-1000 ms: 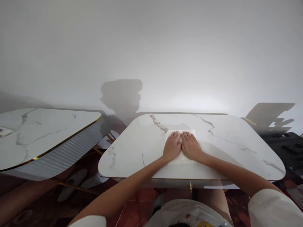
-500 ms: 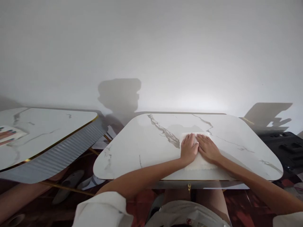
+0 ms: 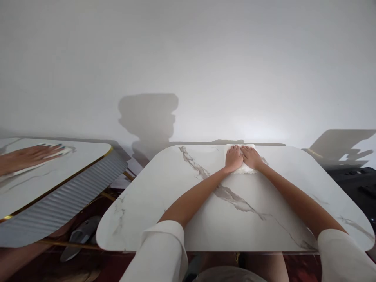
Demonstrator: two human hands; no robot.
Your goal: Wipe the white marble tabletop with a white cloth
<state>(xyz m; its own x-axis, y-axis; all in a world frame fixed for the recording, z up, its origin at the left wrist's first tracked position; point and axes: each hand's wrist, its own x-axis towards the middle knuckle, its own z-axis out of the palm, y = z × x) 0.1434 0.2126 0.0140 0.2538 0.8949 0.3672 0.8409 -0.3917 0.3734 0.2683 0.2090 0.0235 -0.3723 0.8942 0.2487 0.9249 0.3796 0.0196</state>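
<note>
Both my hands press flat on a white cloth (image 3: 246,169) at the far edge of a white marble-patterned table (image 3: 141,211). My left hand (image 3: 234,158) lies with its fingers stretched forward over the cloth. Right beside it, my right hand (image 3: 251,157) rests the same way, and the two touch or nearly touch at the thumbs. The cloth shows between and below the hands; its middle is hidden under the palms. Neither hand grips the cloth.
A second marble-patterned table (image 3: 88,154) with a gold edge and ribbed side stands to the left. There a co-worker's hand (image 3: 35,156) lies on a white cloth. A black object (image 3: 357,186) stands at the right. Behind is a plain wall (image 3: 205,70).
My hands and the cloth have slid forward, from the table's middle to its far edge. At the left table, the co-worker's hand has moved right and further into view.
</note>
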